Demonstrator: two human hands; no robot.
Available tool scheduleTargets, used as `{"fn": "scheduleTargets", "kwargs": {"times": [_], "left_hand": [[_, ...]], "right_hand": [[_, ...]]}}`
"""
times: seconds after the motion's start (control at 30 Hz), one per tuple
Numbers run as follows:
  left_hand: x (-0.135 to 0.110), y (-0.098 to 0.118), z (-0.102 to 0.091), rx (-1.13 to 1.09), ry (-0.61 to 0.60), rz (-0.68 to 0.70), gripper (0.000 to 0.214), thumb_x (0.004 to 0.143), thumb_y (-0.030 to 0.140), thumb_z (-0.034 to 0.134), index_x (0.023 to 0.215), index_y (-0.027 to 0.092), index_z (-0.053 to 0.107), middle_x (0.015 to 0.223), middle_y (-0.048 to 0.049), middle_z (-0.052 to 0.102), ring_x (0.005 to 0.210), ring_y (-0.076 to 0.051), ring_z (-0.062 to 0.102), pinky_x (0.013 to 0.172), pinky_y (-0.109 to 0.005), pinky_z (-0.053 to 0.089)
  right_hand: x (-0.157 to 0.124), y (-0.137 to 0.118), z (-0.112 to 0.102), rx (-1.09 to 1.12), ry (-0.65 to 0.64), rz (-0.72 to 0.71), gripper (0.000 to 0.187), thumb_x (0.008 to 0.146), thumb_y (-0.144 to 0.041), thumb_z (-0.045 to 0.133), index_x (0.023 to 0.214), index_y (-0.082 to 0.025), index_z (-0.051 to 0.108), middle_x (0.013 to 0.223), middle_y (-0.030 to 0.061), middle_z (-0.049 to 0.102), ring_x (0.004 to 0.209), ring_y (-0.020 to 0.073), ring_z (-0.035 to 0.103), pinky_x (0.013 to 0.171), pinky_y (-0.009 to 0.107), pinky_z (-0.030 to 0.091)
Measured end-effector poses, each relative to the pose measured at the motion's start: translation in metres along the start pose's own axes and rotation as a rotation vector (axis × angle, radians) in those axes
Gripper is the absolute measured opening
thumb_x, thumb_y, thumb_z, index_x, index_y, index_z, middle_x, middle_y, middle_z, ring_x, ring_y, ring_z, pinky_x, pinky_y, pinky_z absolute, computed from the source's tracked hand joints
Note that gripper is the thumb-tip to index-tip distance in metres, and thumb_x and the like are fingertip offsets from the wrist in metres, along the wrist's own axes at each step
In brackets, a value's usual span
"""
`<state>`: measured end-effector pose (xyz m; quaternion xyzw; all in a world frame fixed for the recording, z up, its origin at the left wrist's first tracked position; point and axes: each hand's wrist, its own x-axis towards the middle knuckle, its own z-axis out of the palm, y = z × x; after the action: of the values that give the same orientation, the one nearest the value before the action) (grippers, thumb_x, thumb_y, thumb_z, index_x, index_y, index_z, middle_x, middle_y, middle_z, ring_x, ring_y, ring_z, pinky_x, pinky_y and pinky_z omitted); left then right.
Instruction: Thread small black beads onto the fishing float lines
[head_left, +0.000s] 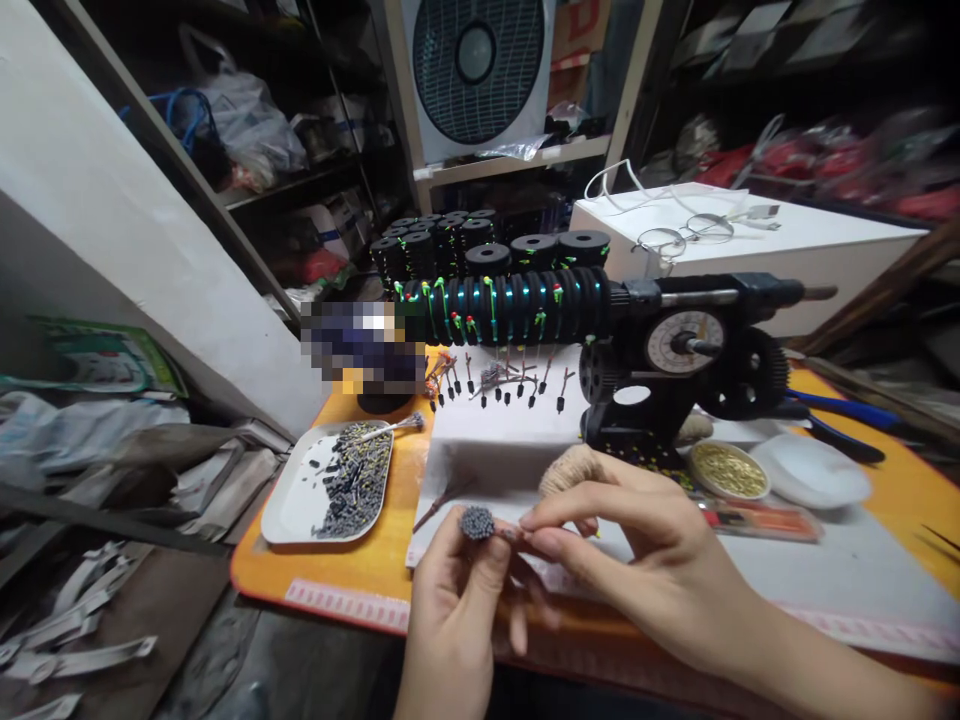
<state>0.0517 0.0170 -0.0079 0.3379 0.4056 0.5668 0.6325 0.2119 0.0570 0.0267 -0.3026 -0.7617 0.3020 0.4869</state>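
Note:
Low in the head view, my left hand [459, 610] is closed round a tight bundle of small grey tubes [477, 522], whose ends stick up above my fingers. My right hand [637, 555] reaches in from the right, thumb and forefinger pinched at the side of the bundle. Whatever that pinch holds is too small to name. Both hands hover over a white sheet [517, 440] on the orange table [352, 560]. Behind them stands a black winding machine [660, 360] with a row of black spools [510, 305] on its shaft.
A white tray [296, 505] of several loose grey tubes lies at the left. Small black-tipped pieces [495, 385] lie under the spools. A brass dish [729, 470], a white dish [814, 470], blue-handled pliers [840, 415] and a white box [787, 245] with glasses sit at the right.

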Motion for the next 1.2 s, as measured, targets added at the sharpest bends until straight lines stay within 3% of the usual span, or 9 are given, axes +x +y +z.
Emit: {"fn": "scheduleTargets", "kwargs": {"times": [0.17, 0.4, 0.63, 0.77, 0.93, 1.2], "left_hand": [[-0.003, -0.005, 0.01, 0.0, 0.154, 0.082, 0.033, 0.079, 0.048, 0.08, 0.077, 0.017, 0.068, 0.062, 0.0051, 0.055, 0.051, -0.004, 0.043, 0.048, -0.014, 0.035], [-0.008, -0.014, 0.018, -0.057, 0.219, 0.097, 0.032, 0.081, 0.049, 0.077, 0.086, 0.02, 0.064, 0.061, 0.006, 0.058, 0.05, -0.005, 0.047, 0.049, -0.016, 0.041], [-0.004, -0.014, 0.011, -0.073, 0.195, 0.278, 0.015, 0.092, 0.037, 0.068, 0.101, 0.025, 0.063, 0.099, 0.0001, 0.069, 0.059, -0.007, 0.059, 0.059, -0.02, 0.05], [-0.004, -0.009, 0.004, -0.026, 0.19, 0.341, 0.013, 0.094, 0.035, 0.066, 0.087, 0.024, 0.065, 0.086, 0.0015, 0.067, 0.057, -0.008, 0.059, 0.05, -0.017, 0.047], [-0.007, -0.009, 0.0, -0.092, 0.209, 0.258, 0.027, 0.091, 0.043, 0.068, 0.077, 0.021, 0.06, 0.062, 0.0055, 0.056, 0.047, -0.005, 0.045, 0.042, -0.011, 0.034], [-0.007, -0.011, 0.001, -0.158, 0.215, 0.233, 0.028, 0.087, 0.044, 0.073, 0.075, 0.022, 0.06, 0.06, 0.0069, 0.053, 0.046, -0.003, 0.041, 0.043, -0.009, 0.031]], "right_hand": [[-0.003, 0.002, 0.0, 0.022, -0.01, 0.012, 0.013, 0.091, -0.01, 0.067, 0.095, -0.018, 0.077, 0.078, 0.0016, 0.063, 0.069, 0.0118, 0.061, 0.059, 0.023, 0.05], [-0.006, 0.0, 0.004, -0.024, 0.009, -0.014, 0.013, 0.09, -0.007, 0.065, 0.093, -0.017, 0.075, 0.078, 0.0019, 0.064, 0.071, 0.0128, 0.06, 0.062, 0.024, 0.05], [-0.009, 0.004, 0.002, -0.053, -0.02, -0.04, 0.018, 0.092, -0.006, 0.064, 0.1, -0.019, 0.074, 0.082, 0.0021, 0.063, 0.076, 0.0133, 0.061, 0.066, 0.024, 0.05], [-0.007, 0.003, 0.002, -0.121, -0.036, -0.052, 0.016, 0.092, -0.008, 0.062, 0.095, -0.02, 0.072, 0.081, 0.0025, 0.06, 0.074, 0.0139, 0.06, 0.063, 0.024, 0.05], [-0.007, 0.003, 0.004, -0.175, -0.093, -0.098, 0.018, 0.091, -0.005, 0.059, 0.097, -0.019, 0.071, 0.083, 0.0046, 0.059, 0.077, 0.0154, 0.06, 0.064, 0.025, 0.051], [-0.007, 0.004, 0.005, -0.176, -0.096, -0.104, 0.019, 0.09, -0.003, 0.061, 0.097, -0.018, 0.071, 0.084, 0.0045, 0.059, 0.077, 0.0144, 0.06, 0.064, 0.023, 0.051]]}}
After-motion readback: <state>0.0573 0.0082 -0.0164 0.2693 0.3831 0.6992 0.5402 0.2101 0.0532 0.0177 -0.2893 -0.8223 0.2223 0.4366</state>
